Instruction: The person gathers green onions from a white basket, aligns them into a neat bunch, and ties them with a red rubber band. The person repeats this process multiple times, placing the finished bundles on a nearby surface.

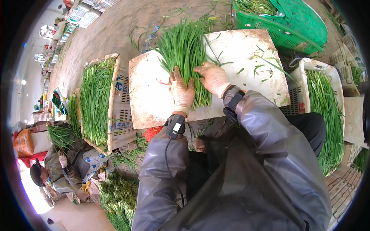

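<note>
A loose bundle of garlic chives (185, 49) lies across a white, stained board (242, 66), leaf tips pointing away from me and cut ends towards me. My left hand (182, 92), in a thin whitish glove, holds the bundle from its left side, thumb over the stalks and fingers along the edge. At the right edge, my gloved right hand (214, 78) has its fingers bent against the leaves; its grip is partly hidden. Beside my left fingers, a thin red strip (162, 82) shows on the board. Scraps of leaf (259, 67) are scattered to the right.
White plastic crates of chives stand left (111, 115) and right (303, 83). A green crate (277, 36) sits beyond the board. Red ties (152, 132) lie below its near edge. At left, a co-worker (62, 173) handles chives near stacked bundles (118, 196).
</note>
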A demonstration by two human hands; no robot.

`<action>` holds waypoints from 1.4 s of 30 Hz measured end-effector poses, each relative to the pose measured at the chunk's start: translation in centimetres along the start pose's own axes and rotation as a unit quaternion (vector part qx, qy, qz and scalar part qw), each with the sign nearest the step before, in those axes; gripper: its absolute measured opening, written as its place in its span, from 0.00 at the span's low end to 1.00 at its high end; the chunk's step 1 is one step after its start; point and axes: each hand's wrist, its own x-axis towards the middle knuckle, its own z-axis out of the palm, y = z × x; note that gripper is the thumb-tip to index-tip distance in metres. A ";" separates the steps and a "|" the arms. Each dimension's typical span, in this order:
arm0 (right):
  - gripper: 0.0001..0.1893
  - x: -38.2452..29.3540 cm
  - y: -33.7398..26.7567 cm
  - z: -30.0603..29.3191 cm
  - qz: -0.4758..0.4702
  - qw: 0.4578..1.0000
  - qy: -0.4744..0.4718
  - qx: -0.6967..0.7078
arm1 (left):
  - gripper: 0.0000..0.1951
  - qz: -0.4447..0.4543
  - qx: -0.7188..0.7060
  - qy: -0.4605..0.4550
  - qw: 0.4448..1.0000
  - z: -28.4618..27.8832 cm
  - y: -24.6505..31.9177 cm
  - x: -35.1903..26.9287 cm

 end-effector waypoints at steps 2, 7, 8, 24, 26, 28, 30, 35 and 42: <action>0.10 0.5 -0.2 -0.1 -0.023 0.998 -0.037 -0.045 | 0.43 -0.005 0.006 -0.002 1.000 -0.1 0.2 0.0; 0.07 1.4 -0.6 -1.0 -0.078 0.983 -0.064 -0.151 | 0.44 -0.020 0.026 -0.007 0.999 0.1 0.3 0.0; 0.07 1.4 -0.6 -1.3 -0.115 0.978 -0.037 -0.171 | 0.44 -0.017 0.013 -0.002 1.000 0.2 0.3 0.0; 0.11 -1.4 -4.0 -2.5 0.053 0.977 -0.206 -0.012 | 0.47 -0.029 0.021 -0.006 0.999 0.7 0.1 0.2; 0.09 -1.9 -3.6 -2.6 0.022 0.978 -0.204 0.030 | 0.47 -0.034 0.018 -0.009 0.999 0.7 0.2 0.3; 0.10 -2.7 -3.0 -3.0 -0.085 0.958 -0.244 0.129 | 0.47 -0.048 0.027 -0.022 0.998 0.6 0.3 0.3; 0.11 -4.1 -3.0 -3.6 -0.167 0.923 -0.285 0.196 | 0.48 -0.035 0.038 -0.012 0.999 0.7 0.4 0.2; 0.25 -10.1 -5.7 -5.4 -0.247 0.714 -0.582 0.301 | 0.48 -0.030 0.068 -0.005 0.997 1.0 0.3 0.1; 0.17 -13.2 -6.7 -10.4 -0.161 0.874 -0.459 0.003 | 0.47 0.025 0.100 0.008 0.995 0.4 -0.1 0.6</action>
